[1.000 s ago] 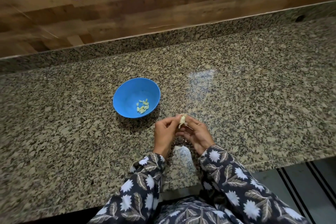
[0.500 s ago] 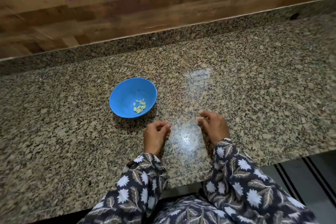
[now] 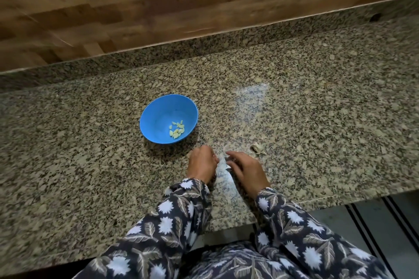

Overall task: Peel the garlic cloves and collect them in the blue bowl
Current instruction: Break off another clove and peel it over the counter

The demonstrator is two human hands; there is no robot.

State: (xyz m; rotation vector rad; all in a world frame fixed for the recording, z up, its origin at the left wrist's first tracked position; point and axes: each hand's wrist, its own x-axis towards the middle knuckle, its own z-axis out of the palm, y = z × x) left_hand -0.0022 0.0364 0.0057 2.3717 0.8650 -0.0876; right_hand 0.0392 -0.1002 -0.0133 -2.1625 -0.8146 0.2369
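Bowl: I am watching the blue bowl (image 3: 156, 113) sitting upright on the granite counter (image 3: 317, 102), and I am placing everything else from it.
Peeled cloves: a small heap of peeled cloves (image 3: 177, 129) is lying inside the bowl, against its near-right wall.
Left hand: the left hand (image 3: 201, 164) is resting on the counter just in front of the bowl. Its fingers are curled under, and I cannot tell whether they are pinching a clove or nothing.
Right hand: the right hand (image 3: 247, 169) is lying in front and to the right of the bowl. Its fingers are loosely stretched toward the left hand and are holding nothing that I can see.
Pale scrap: a pale scrap (image 3: 257, 148) is lying on the counter to the right of the bowl, just beyond the right hand and clear of both hands.
Change: a second ago both hands were pinching one garlic piece together just in front of the bowl. Now they are sitting apart on the stone with that piece gone from between them, while the scrap is showing up on the counter.
Meaning: I am reading the scrap as dropped skin or leftover garlic, though it is too small to be sure. The heap in the bowl is not looking visibly bigger, so I am judging this clove as not yet delivered.
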